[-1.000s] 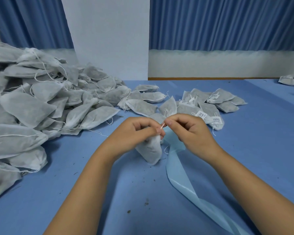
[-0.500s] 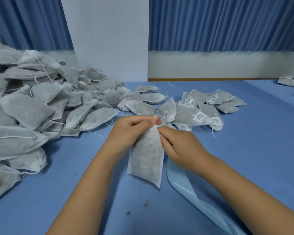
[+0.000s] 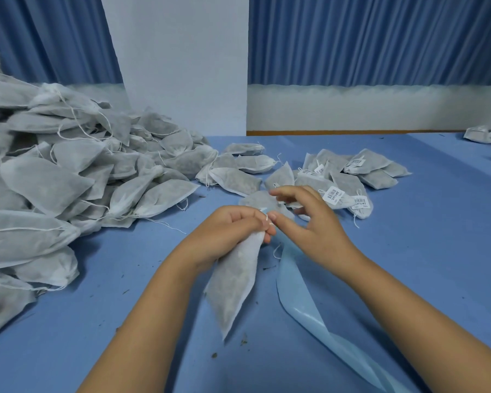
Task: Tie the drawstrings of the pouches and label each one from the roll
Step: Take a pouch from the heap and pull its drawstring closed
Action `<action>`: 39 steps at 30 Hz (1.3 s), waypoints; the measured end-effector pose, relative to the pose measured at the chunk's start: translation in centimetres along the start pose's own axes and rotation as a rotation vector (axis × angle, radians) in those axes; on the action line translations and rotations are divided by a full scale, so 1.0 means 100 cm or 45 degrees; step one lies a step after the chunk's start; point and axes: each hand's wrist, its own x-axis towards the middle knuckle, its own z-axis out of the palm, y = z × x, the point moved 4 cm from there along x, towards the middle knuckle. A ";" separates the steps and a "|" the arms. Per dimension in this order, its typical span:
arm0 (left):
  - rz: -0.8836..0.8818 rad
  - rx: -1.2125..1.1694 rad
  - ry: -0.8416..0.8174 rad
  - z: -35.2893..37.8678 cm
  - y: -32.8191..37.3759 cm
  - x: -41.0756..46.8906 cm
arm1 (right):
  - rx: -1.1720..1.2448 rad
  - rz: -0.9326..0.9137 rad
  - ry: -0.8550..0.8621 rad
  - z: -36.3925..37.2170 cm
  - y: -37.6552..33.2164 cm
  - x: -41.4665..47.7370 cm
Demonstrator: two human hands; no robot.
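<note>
Firmly, the left hand (image 3: 233, 231) curls round the gathered neck of a pouch (image 3: 233, 282), forearm angled up from below. The pouch's soft, white non-woven body, dark filling showing through, slants down toward the blue counter (image 3: 408, 265). Just beside it the right hand (image 3: 312, 225) holds nothing, its fingers loosely spread and its thumb tip at the thin drawstring (image 3: 268, 219). A glossy pale blue strip (image 3: 289, 282) curls under that wrist. Unlabelled pouches (image 3: 54, 180) heap at left, and labelled pouches (image 3: 352, 182) lie beyond.
</note>
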 end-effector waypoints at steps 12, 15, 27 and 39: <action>0.000 -0.017 0.090 -0.007 -0.003 0.003 | 0.143 0.141 -0.139 0.003 -0.010 -0.004; -0.003 0.030 0.098 -0.008 -0.004 0.004 | 0.157 0.127 -0.128 0.004 -0.009 -0.004; 0.114 0.208 0.269 -0.014 -0.003 0.008 | -0.143 -0.030 -0.084 0.009 0.000 -0.004; 0.055 0.285 0.264 -0.017 -0.007 0.009 | -0.037 -0.083 -0.075 0.011 -0.002 -0.006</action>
